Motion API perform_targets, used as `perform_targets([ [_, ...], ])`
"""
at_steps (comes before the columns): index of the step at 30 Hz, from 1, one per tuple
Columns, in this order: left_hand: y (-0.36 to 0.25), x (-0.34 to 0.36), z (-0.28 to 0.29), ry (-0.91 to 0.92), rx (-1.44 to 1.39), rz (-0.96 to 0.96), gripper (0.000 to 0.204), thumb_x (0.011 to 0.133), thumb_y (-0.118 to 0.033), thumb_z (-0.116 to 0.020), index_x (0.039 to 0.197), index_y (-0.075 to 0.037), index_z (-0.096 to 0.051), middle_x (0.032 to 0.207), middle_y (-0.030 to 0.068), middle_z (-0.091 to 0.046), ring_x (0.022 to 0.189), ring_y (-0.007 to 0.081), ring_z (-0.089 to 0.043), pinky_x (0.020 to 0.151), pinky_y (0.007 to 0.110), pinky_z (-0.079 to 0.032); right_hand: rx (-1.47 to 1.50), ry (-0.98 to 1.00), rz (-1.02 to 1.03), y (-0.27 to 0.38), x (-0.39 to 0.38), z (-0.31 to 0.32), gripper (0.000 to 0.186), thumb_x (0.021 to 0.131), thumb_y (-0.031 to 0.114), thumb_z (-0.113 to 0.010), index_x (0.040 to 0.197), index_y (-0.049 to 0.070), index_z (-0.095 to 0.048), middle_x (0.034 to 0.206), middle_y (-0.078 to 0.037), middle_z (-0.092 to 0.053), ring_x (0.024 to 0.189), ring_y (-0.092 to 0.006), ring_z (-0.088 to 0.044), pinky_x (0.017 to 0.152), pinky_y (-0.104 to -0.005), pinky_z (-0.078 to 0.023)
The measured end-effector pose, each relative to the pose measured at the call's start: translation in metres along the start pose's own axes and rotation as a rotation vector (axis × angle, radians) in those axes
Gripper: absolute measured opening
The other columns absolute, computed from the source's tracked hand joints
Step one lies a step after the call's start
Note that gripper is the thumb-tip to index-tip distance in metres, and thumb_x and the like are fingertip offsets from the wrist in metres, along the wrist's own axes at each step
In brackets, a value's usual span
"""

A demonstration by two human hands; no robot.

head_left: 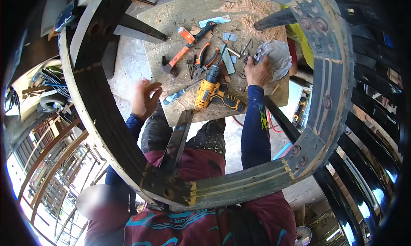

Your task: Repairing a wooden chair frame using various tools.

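Observation:
My left hand [145, 101] is raised beside the left edge of a worn wooden board [171, 14]. Its thumb and finger curl nearly together; motion blurs it, and anything between them is too small to see. At the board's right side, my right hand [259, 72] reaches down with fingers apart, against a crumpled pale cloth [280, 59] and close to loose screws [245, 48]. A yellow and black cordless drill [207, 94] lies between the hands. Beyond it are orange-handled pliers [201, 58], a claw hammer [182, 53] and a screwdriver [173, 96].
A dark wooden frame [327, 100] encircles the work area, its legs [177, 136] angling inward. Metal plates [227, 59] and wood shavings [252, 14] lie on the board. Curved black slats [368, 130] stand at right; wooden frames [47, 156] are stacked at left.

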State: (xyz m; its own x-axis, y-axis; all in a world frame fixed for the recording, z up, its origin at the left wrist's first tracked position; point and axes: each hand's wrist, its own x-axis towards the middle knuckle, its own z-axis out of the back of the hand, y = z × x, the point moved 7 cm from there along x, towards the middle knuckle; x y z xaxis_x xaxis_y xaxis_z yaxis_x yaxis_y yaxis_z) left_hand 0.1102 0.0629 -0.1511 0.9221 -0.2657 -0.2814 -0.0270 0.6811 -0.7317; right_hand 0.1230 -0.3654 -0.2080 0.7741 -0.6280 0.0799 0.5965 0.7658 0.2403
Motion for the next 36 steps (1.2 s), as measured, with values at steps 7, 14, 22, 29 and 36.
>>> perform_targets([
  [7, 0.030, 0.000, 0.010, -0.105, 0.068, 0.064, 0.021, 0.087, -0.013, -0.068, 0.104, 0.000, -0.073, 0.092, 0.0166, -0.073, 0.084, 0.0269, -0.070, 0.078, 0.036, -0.054, 0.668, -0.566, -0.313, -0.095, 0.032, 0.055, 0.022, 0.092, 0.013, -0.065, 0.104, -0.005, -0.065, 0.098, -0.018, -0.069, 0.087, -0.0283, -0.064, 0.078, -0.0410, -0.052],
  [14, -0.006, 0.052, -0.020, -0.170, 0.466, -0.104, 0.052, 0.076, -0.025, -0.079, 0.124, -0.012, -0.064, 0.122, 0.0093, -0.066, 0.115, 0.0320, -0.058, 0.096, 0.053, -0.045, 0.682, -0.757, -0.010, -0.035, 0.022, 0.162, 0.029, 0.096, 0.014, -0.067, 0.114, -0.009, -0.064, 0.105, -0.015, -0.069, 0.093, -0.0222, -0.063, 0.081, -0.0345, -0.051],
  [22, -0.008, 0.089, -0.060, -0.022, 0.803, 0.001, 0.061, 0.072, -0.049, -0.079, 0.122, -0.018, -0.063, 0.120, 0.0045, -0.065, 0.125, 0.0273, -0.051, 0.101, 0.059, -0.032, 0.459, -0.199, 0.060, 0.014, 0.006, 0.089, 0.050, 0.090, 0.040, -0.072, 0.115, -0.002, -0.065, 0.093, -0.015, -0.066, 0.082, -0.0291, -0.063, 0.078, -0.0408, -0.051],
  [29, 0.002, 0.110, -0.060, -0.013, 0.741, 0.058, 0.032, 0.077, -0.041, -0.070, 0.096, -0.016, -0.072, 0.105, 0.0061, -0.070, 0.120, 0.0282, -0.055, 0.100, 0.058, -0.034, 0.024, 0.489, 0.221, 0.081, -0.129, 0.026, 0.069, 0.073, 0.069, -0.073, 0.083, 0.002, -0.069, 0.079, -0.022, -0.069, 0.075, -0.0401, -0.068, 0.066, -0.0514, -0.051],
  [36, -0.014, 0.121, -0.053, -0.096, 0.701, -0.013, 0.022, 0.079, -0.033, -0.062, 0.080, -0.014, -0.072, 0.086, 0.0077, -0.070, 0.115, 0.0298, -0.057, 0.095, 0.058, -0.039, 0.211, 0.592, -0.004, 0.063, -0.127, 0.014, 0.055, 0.070, 0.058, -0.080, 0.078, 0.005, -0.069, 0.076, -0.019, -0.069, 0.071, -0.0394, -0.067, 0.065, -0.0494, -0.050],
])
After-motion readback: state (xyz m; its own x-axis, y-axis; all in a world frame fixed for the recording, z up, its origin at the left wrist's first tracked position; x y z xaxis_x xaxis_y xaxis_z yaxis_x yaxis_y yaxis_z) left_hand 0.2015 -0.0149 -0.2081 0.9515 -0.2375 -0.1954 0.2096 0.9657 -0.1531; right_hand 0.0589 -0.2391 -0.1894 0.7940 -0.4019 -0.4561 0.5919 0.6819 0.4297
